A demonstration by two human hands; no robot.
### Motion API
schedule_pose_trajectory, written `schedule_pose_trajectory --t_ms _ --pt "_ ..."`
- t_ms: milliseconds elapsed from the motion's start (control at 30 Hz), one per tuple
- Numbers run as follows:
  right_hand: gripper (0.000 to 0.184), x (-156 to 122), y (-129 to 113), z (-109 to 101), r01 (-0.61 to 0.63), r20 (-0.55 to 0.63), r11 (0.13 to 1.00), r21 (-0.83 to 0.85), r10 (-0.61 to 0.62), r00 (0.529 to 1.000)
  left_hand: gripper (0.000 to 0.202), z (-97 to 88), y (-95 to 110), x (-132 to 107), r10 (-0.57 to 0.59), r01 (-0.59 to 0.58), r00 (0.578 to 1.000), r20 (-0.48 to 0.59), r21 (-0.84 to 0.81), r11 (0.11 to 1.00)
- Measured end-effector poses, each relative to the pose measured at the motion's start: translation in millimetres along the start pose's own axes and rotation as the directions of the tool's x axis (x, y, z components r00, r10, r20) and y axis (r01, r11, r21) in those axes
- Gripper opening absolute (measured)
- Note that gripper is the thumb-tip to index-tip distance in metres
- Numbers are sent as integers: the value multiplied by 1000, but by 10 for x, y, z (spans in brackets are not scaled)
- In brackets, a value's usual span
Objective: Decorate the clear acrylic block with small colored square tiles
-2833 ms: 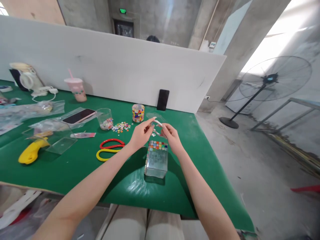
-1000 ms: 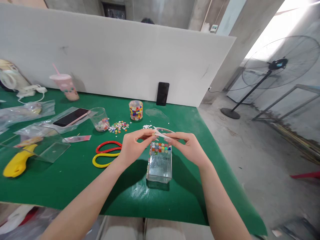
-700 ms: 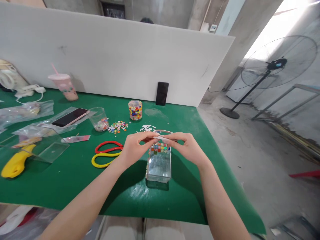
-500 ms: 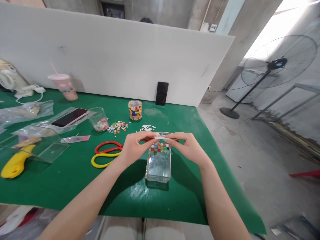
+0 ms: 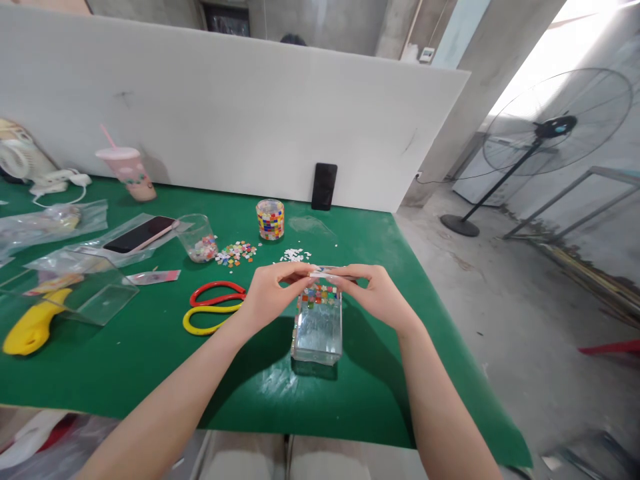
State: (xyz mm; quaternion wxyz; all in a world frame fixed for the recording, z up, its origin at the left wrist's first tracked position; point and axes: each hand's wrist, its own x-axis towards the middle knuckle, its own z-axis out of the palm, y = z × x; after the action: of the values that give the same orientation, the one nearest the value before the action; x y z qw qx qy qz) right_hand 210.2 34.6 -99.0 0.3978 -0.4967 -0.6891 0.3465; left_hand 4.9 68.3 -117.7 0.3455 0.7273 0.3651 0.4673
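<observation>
My left hand (image 5: 273, 303) and my right hand (image 5: 375, 293) meet above a clear block (image 5: 317, 327) that stands on the green table (image 5: 150, 347). Both hands pinch the ends of a thin white strip (image 5: 324, 273), which looks like tape with a clear loop behind it. The block's far end carries rows of small coloured tiles (image 5: 319, 294). The strip lies level just over those tiles. All fingers are curled inward.
Red and yellow loops (image 5: 213, 307) lie left of my hands. Loose coloured tiles (image 5: 236, 253), white bits (image 5: 295, 255), a clear cup (image 5: 199, 237), a tiled cup (image 5: 270, 220), two phones (image 5: 324, 187) (image 5: 140, 233), a yellow tool (image 5: 33, 327), a pink tumbler (image 5: 127, 172). A fan (image 5: 555, 127) stands right.
The strip has come down from an upward tilt to lie flat, close over the tiled end of the block. Both hands sank a little with it.
</observation>
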Motion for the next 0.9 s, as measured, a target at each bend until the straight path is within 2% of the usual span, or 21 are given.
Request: schedule_pose_trajectory --t_ms 433,900 --pt "20 19 19 25 8 -12 1000 -29 -8 1000 18 18 38 -5 -82 82 997 13 -54 995" --pt "20 8 12 41 13 -7 1000 -26 -14 1000 12 41 36 -12 -135 134 991 3 -99 986"
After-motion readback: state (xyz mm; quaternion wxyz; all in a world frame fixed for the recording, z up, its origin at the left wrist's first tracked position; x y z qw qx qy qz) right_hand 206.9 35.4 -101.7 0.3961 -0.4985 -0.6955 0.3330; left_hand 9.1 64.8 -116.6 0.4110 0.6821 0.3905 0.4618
